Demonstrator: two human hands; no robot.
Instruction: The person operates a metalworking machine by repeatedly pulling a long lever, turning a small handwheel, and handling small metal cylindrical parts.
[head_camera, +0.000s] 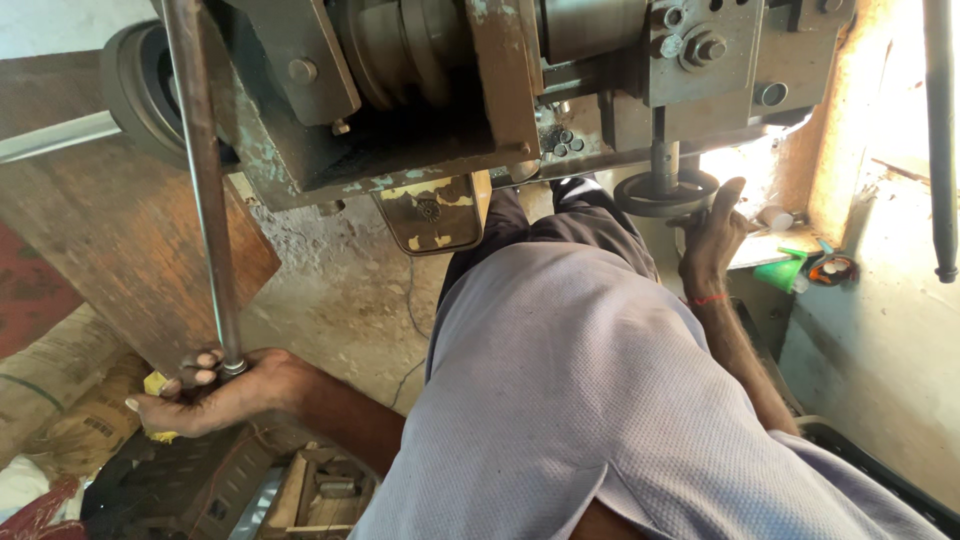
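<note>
Both hands were busy at the machine (450, 90): the left hand (215, 395) clasped the lower end of a long steel rod (205, 190) hanging below the machine, and the right hand (715, 240) gripped a round handwheel (662, 192) under the machine's right side.

Grey steel rod (205, 180), green funnel (783, 272), red wrist thread (708, 299).

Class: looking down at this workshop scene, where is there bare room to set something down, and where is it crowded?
Free: the concrete floor between the wooden board and the person's trousers. Crowded: the scrap pile under the left hand, which holds the steel rod, and the ledge by the right hand with the green funnel.
</note>
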